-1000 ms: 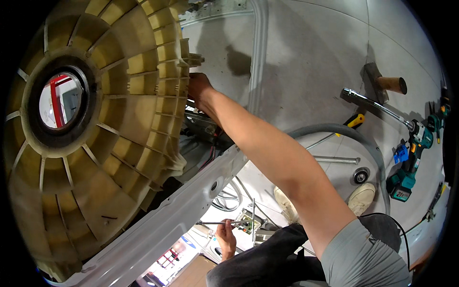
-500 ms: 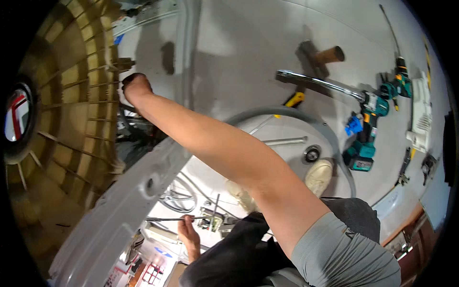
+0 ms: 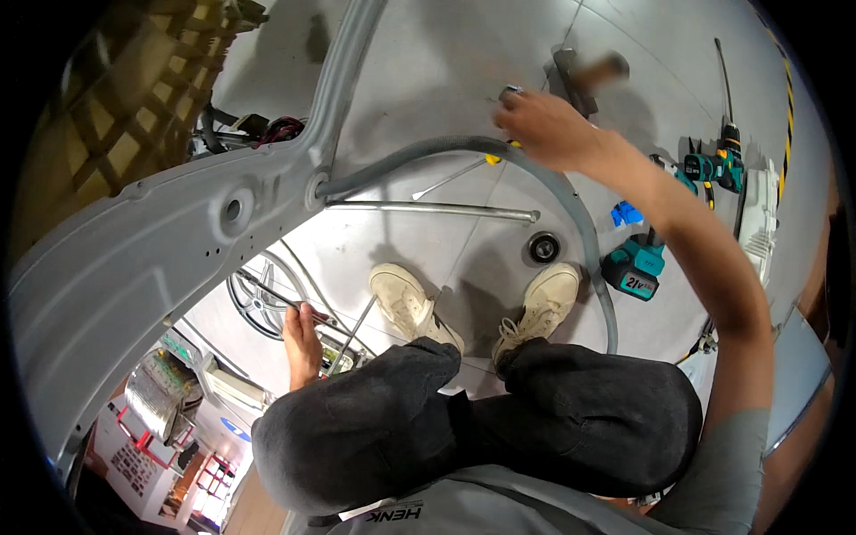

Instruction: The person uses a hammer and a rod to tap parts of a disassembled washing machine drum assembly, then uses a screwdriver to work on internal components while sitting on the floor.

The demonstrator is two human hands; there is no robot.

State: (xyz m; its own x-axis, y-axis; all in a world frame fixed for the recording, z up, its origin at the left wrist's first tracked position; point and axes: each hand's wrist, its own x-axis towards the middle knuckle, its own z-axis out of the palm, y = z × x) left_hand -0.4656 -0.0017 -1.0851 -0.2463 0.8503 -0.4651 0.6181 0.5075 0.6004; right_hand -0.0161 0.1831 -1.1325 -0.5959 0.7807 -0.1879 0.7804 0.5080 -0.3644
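Observation:
My left hand [image 3: 304, 346] is closed around a thin dark rod [image 3: 267, 290], low beside the grey metal panel. My right hand [image 3: 546, 132] reaches over the floor with its fingers curled around a chrome socket extension [image 3: 511, 91], whose end peeks out past the fingertips. Much of that extension is covered by the hand. Behind my right forearm lies the green and black cordless wrench, its battery [image 3: 633, 267] showing. A hammer [image 3: 572, 82] with a wooden handle rests just beyond the hand.
At left stand the metal panel [image 3: 165, 218] and a ribbed yellowish plastic tub [image 3: 134, 107]. A grey hose [image 3: 584, 209] curves from the panel. On the floor are a metal tube [image 3: 437, 209], a screwdriver [image 3: 446, 180], a round black part [image 3: 543, 247], blue clips [image 3: 627, 213] and a cordless drill [image 3: 729, 160].
My right hand has left the plastic tub and swung right to the socket extension. My left hand still grips the rod, which now slants. The view has shifted.

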